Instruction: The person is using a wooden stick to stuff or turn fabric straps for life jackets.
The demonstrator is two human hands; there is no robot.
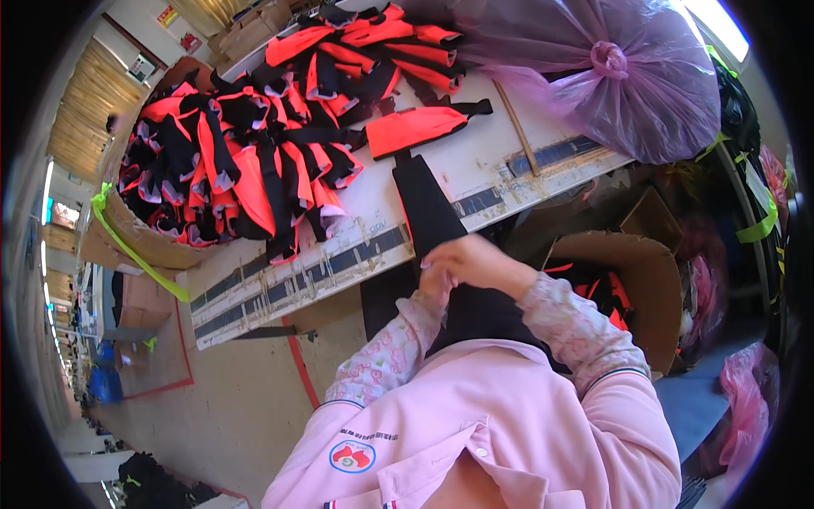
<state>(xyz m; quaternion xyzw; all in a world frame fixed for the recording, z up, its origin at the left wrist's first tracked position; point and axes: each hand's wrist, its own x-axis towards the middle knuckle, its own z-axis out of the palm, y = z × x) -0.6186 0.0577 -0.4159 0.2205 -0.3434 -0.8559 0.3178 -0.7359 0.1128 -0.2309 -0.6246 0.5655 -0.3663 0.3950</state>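
Both hands pinch a long black fabric strip at the near edge of the white bench.

The right hand (479, 263) and left hand (434, 284), fingers closed, hold the black strip (428, 208), whose long axis runs away from the person toward an orange piece (411, 127). A cardboard box (127, 225) on the left holds orange-and-black pieces (229, 170); another box (653, 280) sits below right. A tied purple bag (610, 68) rests at the bench's (475, 165) far end.

Both hands (462, 267) on black fabric strip (428, 208) at table (475, 165) edge
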